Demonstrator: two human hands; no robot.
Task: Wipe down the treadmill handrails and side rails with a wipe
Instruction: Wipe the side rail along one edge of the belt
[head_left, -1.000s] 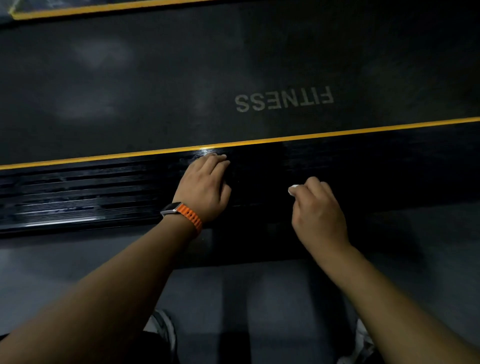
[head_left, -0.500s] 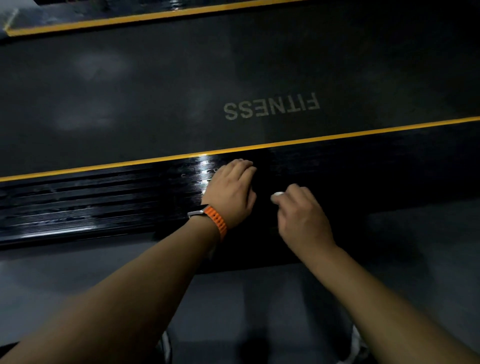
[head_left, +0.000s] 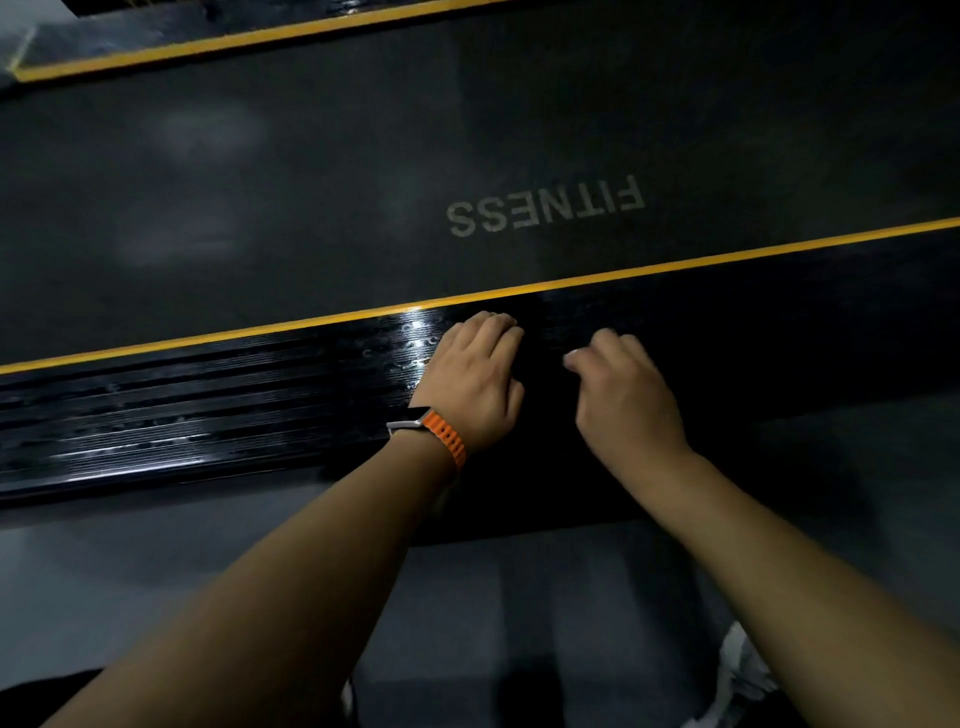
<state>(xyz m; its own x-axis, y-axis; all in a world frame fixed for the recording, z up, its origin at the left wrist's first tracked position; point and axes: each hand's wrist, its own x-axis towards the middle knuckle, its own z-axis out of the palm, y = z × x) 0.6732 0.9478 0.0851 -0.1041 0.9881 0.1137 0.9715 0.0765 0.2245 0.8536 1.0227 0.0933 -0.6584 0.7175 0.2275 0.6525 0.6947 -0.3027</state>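
**Operator:** Where is the wipe (head_left: 571, 357), and how should it be held?

**Manual:** Only a pale scrap shows. It is pinched at the curled fingertips of your right hand (head_left: 626, 400), over the near side rail (head_left: 208, 405). Judge it light, limp and damp: bunch it under flat fingers, not by a corner.

**Operator:** And the left hand (head_left: 475, 384)?

**Manual:** It lies palm-down on the rail, just left of the right hand, with fingers bent. Anything beneath it is hidden. The ribbed rail looks glossy and wet to the left, so expect slip. The belt (head_left: 311, 182) lies beyond the yellow stripe (head_left: 675, 267).
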